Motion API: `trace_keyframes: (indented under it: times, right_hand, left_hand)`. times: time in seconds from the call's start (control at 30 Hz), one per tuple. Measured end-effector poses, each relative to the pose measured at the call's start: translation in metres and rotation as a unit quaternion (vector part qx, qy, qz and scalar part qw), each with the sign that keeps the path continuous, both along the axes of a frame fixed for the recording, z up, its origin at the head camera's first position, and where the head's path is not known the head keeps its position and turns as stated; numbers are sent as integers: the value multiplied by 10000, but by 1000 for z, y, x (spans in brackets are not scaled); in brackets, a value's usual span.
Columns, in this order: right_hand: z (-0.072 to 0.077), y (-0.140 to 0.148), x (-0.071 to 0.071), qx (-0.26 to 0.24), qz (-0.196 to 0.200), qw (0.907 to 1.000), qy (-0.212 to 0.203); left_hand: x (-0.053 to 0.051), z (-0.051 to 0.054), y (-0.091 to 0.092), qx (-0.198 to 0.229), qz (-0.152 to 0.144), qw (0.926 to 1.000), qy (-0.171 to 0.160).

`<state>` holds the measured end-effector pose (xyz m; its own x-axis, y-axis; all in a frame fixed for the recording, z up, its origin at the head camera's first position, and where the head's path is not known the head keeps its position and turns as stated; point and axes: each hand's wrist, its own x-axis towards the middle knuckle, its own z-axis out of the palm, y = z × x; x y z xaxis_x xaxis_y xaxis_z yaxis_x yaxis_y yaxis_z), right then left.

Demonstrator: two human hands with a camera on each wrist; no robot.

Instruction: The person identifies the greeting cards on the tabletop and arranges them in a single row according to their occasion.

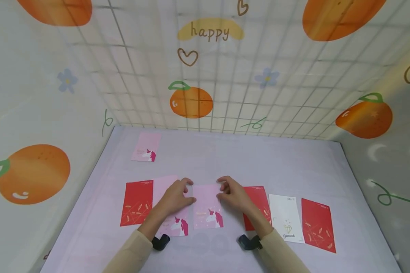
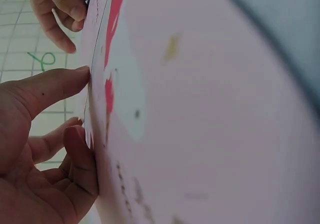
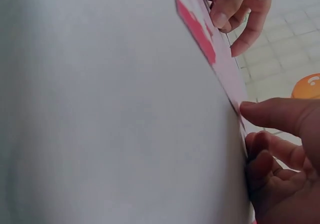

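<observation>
One pink card (image 1: 205,199) lies flat on the pale table (image 1: 276,163) between my hands, its long axis running from 12 to 6 o'clock. Its printed unicorn (image 1: 214,218) sits toward 5, muzzle pointing to 9. My left hand (image 1: 175,195) has thumb and forefinger apart at the 9 o'clock edge; my right hand (image 1: 235,195) does likewise at 3, neither pinching it. Toward 9 lie a second pink card (image 1: 174,223), then a red card (image 1: 136,203). A third pink card (image 1: 145,146) rests between 10 and 11; toward 3, another red card (image 1: 260,199), a white card (image 1: 285,212) and a last red card (image 1: 317,223).
</observation>
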<state>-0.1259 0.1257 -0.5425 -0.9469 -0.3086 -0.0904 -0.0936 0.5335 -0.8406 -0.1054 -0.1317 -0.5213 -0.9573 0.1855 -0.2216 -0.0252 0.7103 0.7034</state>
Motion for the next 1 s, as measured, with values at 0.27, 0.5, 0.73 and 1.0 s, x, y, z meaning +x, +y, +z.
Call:
trace_keyframes:
  times: [0.27, 0.5, 0.73, 1.0]
  right_hand:
    - [1, 0, 1, 73, 44, 10000, -6]
    - [1, 1, 1, 73, 93, 9999, 75]
    - [2, 1, 2, 52, 78, 9999, 53]
    - [0, 0, 3, -42, -77, 9999, -113]
  left_hand:
    - [-2, 3, 3, -45, -126, 9999, -22]
    - [-2, 5, 5, -79, -180, 9998, -63]
    - [-1, 4, 4, -142, -218, 9997, -48]
    - [1, 3, 3, -176, -225, 9996, -30]
